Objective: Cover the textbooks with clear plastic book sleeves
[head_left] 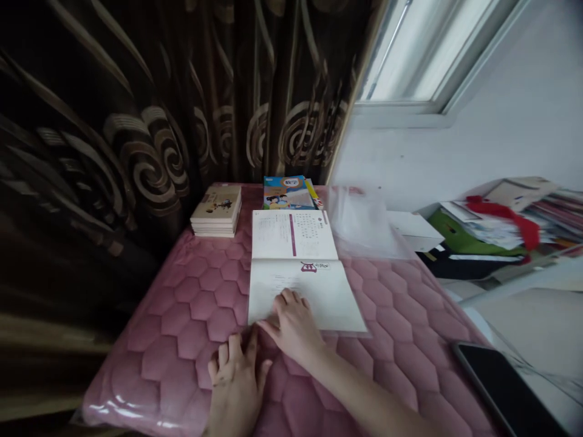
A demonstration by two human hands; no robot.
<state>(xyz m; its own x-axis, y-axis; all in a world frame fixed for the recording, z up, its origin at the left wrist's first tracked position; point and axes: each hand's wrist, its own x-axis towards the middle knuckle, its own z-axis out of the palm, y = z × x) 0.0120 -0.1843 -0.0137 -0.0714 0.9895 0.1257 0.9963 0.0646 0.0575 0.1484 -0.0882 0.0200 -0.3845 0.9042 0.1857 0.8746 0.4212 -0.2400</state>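
An open book (328, 303) with printed pages lies turned sideways on the pink padded surface, a clear plastic edge showing along its near side. My right hand (294, 318) rests on the near page, fingers a little bent and thumb spread toward the near left corner. By that same corner, my left hand (237, 367) lies on the padding with its fingers apart. Its index finger reaches to the corner; I cannot tell whether it touches the page or just the plastic edge. Neither hand holds anything visible.
Behind the book are a blue textbook (285, 193), a stack of small books (216, 209) and clear plastic sheets (359, 221). A dark phone-like device (505, 388) sits at the lower right. Papers and a red cloth (505, 215) fill a shelf at right. A patterned curtain (182, 109) hangs behind.
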